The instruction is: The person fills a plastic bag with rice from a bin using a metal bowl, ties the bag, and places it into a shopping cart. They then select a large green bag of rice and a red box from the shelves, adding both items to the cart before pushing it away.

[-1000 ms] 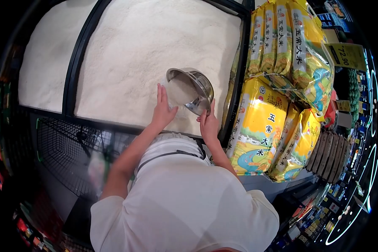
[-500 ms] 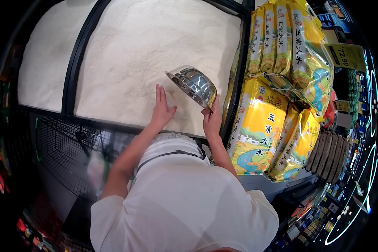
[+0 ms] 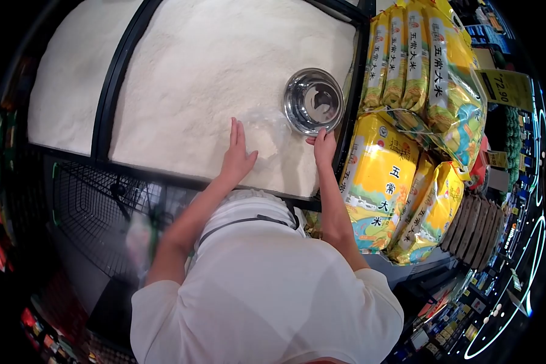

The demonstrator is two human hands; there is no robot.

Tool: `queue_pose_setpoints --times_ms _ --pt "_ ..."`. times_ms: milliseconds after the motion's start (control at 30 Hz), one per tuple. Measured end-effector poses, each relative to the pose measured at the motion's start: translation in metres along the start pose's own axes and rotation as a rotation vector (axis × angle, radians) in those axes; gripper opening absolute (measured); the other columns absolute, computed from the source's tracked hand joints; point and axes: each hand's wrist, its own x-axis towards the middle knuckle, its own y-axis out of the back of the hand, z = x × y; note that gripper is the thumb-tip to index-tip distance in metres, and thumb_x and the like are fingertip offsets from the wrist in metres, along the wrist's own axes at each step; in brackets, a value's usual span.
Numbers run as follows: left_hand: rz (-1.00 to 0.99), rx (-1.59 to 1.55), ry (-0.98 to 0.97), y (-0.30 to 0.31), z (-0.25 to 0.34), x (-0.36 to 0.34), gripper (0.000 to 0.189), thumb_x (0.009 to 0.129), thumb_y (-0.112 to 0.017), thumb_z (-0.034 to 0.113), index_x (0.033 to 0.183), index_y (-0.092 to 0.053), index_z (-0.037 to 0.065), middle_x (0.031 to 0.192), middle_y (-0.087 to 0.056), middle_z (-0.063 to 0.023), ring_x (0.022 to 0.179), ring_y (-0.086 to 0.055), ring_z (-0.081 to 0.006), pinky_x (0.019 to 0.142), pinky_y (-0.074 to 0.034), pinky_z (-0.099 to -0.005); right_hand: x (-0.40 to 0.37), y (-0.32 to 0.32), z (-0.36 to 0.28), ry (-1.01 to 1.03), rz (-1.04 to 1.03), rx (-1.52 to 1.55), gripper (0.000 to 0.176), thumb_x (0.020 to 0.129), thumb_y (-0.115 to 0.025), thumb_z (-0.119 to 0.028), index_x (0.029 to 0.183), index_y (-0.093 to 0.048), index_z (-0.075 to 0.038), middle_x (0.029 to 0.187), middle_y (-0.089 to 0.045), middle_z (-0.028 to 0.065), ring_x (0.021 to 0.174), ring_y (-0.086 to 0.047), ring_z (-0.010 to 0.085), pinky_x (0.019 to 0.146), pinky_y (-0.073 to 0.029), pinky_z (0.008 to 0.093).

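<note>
A shiny metal bowl (image 3: 297, 109) is upright over the right side of a bin of white rice (image 3: 212, 79), its hollow facing up. My right hand (image 3: 324, 147) grips the near edge of the bowl. My left hand (image 3: 239, 156) is over the near part of the rice with its fingers stretched out and its thumb apart, holding nothing. Between my left hand and the bowl lies what looks like a clear plastic bag (image 3: 267, 136) on the rice, with a little pale content; its outline is hard to make out.
A black divider (image 3: 107, 91) separates a second rice bin (image 3: 67, 79) at the left. Yellow rice bags (image 3: 376, 182) are stacked at the right, under a price sign (image 3: 505, 89). A wire shopping cart (image 3: 85, 206) stands at the lower left.
The bowl has gone from tilted on its side to upright and has moved right with my right hand. My left hand has barely moved. The clear bag shows more plainly.
</note>
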Motion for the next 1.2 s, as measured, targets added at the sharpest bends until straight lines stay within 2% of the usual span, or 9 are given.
queue_pose_setpoints --times_ms 100,233,300,400,500,600,633,867,1200 --pt "0.008 0.012 -0.016 -0.002 -0.002 0.000 0.098 0.081 -0.069 0.014 0.154 -0.006 -0.002 0.163 0.000 -0.0209 0.137 -0.040 -0.0395 0.088 -0.052 -0.0352 0.020 -0.010 0.026 -0.154 -0.026 0.269 0.029 0.102 -0.044 -0.015 0.118 -0.050 0.008 0.097 -0.066 0.0149 0.068 -0.070 0.0232 0.062 -0.060 0.0320" --pt "0.053 0.024 -0.081 -0.005 0.000 -0.001 0.096 0.079 -0.068 0.009 0.154 -0.009 -0.001 0.163 -0.001 -0.0182 0.105 -0.061 -0.0396 0.074 -0.054 -0.0394 0.020 -0.019 0.058 -0.296 -0.029 0.572 0.029 0.103 -0.049 -0.019 0.122 -0.052 0.002 0.098 -0.065 0.0121 0.071 -0.066 0.0196 0.068 -0.059 0.0334" --pt "0.036 0.032 -0.079 -0.005 0.003 -0.001 0.096 0.079 -0.068 0.008 0.154 -0.009 -0.001 0.163 -0.002 -0.0182 0.106 -0.060 -0.0403 0.076 -0.054 -0.0398 0.015 -0.022 0.080 -0.319 -0.138 0.637 0.035 0.101 -0.057 -0.029 0.121 -0.053 -0.001 0.098 -0.065 0.0092 0.077 -0.063 0.0163 0.076 -0.056 0.0326" --pt "0.004 0.036 -0.067 -0.002 0.009 -0.001 0.095 0.079 -0.067 0.008 0.154 -0.010 0.000 0.163 -0.003 -0.0181 0.108 -0.060 -0.0404 0.078 -0.054 -0.0406 -0.028 -0.036 0.042 -0.409 -0.189 0.505 0.047 0.097 -0.063 -0.035 0.125 -0.052 0.001 0.096 -0.065 0.0074 0.078 -0.062 0.0164 0.075 -0.054 0.0306" --pt "-0.014 0.044 -0.081 -0.001 0.012 -0.001 0.092 0.079 -0.067 0.007 0.154 -0.013 0.000 0.163 -0.008 -0.0173 0.108 -0.060 -0.0397 0.079 -0.054 -0.0412 -0.058 -0.060 0.053 -0.213 -0.218 0.222 0.056 0.092 -0.069 -0.035 0.130 -0.051 0.002 0.091 -0.065 0.0050 0.076 -0.062 0.0150 0.073 -0.051 0.0283" --pt "-0.018 0.079 -0.097 -0.001 0.012 0.000 0.089 0.080 -0.066 0.007 0.153 -0.017 0.000 0.162 -0.014 -0.0157 0.105 -0.062 -0.0382 0.078 -0.054 -0.0413 -0.061 -0.067 0.070 -0.108 -0.332 -0.004 0.053 0.090 -0.070 -0.030 0.129 -0.055 0.003 0.086 -0.065 0.0044 0.075 -0.061 0.0127 0.070 -0.049 0.0267" --pt "-0.018 0.095 -0.100 -0.001 0.013 0.000 0.087 0.080 -0.066 0.007 0.153 -0.019 0.001 0.162 -0.016 -0.0152 0.104 -0.062 -0.0377 0.078 -0.054 -0.0412 -0.061 -0.066 0.069 -0.098 -0.313 -0.068 0.042 0.090 -0.069 -0.026 0.121 -0.061 0.001 0.082 -0.066 0.0040 0.071 -0.062 0.0108 0.068 -0.049 0.0268" --pt "0.034 0.155 -0.143 0.008 0.019 -0.003 0.081 0.082 -0.059 0.001 0.153 -0.021 0.003 0.160 -0.020 -0.0125 0.101 -0.064 -0.0354 0.078 -0.054 -0.0423 -0.080 -0.041 -0.014 -0.059 -0.242 0.306 0.024 0.098 -0.059 -0.017 0.113 -0.065 0.000 0.077 -0.062 0.0025 0.064 -0.061 0.0105 0.062 -0.052 0.0259" --pt "0.048 0.166 -0.278 0.024 0.053 -0.001 0.061 0.087 -0.054 -0.002 0.145 -0.041 0.007 0.149 -0.042 -0.0127 0.110 -0.061 -0.0358 0.085 -0.054 -0.0412 -0.100 0.017 -0.103 0.121 -0.138 0.478 0.024 0.101 -0.055 -0.016 0.116 -0.064 0.000 0.070 -0.054 -0.0020 0.058 -0.052 0.0045 0.055 -0.048 0.0224"
